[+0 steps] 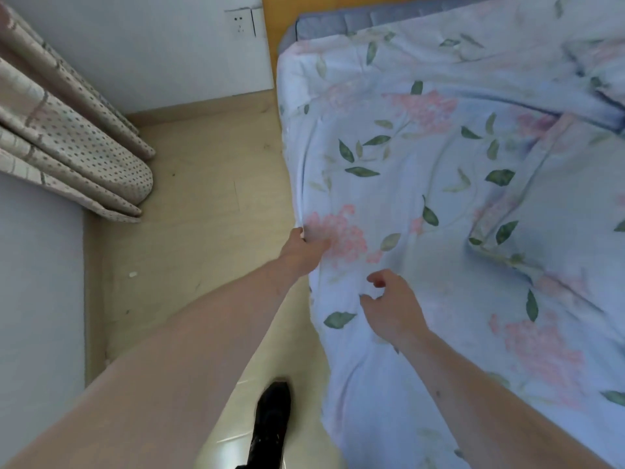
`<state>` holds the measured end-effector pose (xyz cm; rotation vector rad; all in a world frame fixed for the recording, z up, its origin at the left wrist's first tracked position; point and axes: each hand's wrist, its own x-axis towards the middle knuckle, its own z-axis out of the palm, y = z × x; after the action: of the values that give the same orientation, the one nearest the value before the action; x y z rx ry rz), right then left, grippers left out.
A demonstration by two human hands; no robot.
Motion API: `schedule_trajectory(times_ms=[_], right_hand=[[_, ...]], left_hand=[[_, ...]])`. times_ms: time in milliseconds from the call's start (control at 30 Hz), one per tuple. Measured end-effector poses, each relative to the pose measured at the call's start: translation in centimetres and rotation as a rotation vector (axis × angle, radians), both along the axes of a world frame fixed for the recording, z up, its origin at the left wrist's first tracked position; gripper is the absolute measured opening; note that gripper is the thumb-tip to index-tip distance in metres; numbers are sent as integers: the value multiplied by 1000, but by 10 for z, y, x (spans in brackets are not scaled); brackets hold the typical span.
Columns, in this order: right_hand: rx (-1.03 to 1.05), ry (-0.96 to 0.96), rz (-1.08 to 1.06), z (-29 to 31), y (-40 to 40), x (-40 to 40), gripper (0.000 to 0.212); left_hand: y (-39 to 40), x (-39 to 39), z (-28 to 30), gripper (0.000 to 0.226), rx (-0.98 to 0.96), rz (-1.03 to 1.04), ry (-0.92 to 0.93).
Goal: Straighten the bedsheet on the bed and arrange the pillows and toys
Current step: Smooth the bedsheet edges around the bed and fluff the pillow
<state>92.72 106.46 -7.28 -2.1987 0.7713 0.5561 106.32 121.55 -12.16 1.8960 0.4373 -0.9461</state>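
A pale blue bedsheet (422,170) printed with pink flowers and green leaves covers the bed on the right. It hangs over the bed's left side and has folds and bunched ridges toward the right. My left hand (301,247) grips the sheet's left edge at the side of the bed. My right hand (392,308) hovers just over the sheet a little nearer to me, fingers curled and apart, holding nothing. A grey mattress edge (324,23) shows at the head of the bed. No pillows or toys are in view.
A wooden headboard (270,35) stands against the white wall with a socket (239,23). Dotted beige curtains (67,147) hang at the left. Light wood floor (203,198) runs between the curtains and the bed. My black shoe (270,424) is on the floor below.
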Motion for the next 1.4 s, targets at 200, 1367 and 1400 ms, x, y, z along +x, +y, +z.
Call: schedule_trajectory(times_ms=[200,1367,1400], right_hand=[[-40,57,-6,-1,-2,40,37],[10,143,210,-63,-44,181,31],[14,159,213,-65,-45,181,30]], left_hand=[[1,47,-11,25,24,130,-58],[-16,246,-35,144,-52,-40,34],[-15,249,-35,142,-24,-92,25]])
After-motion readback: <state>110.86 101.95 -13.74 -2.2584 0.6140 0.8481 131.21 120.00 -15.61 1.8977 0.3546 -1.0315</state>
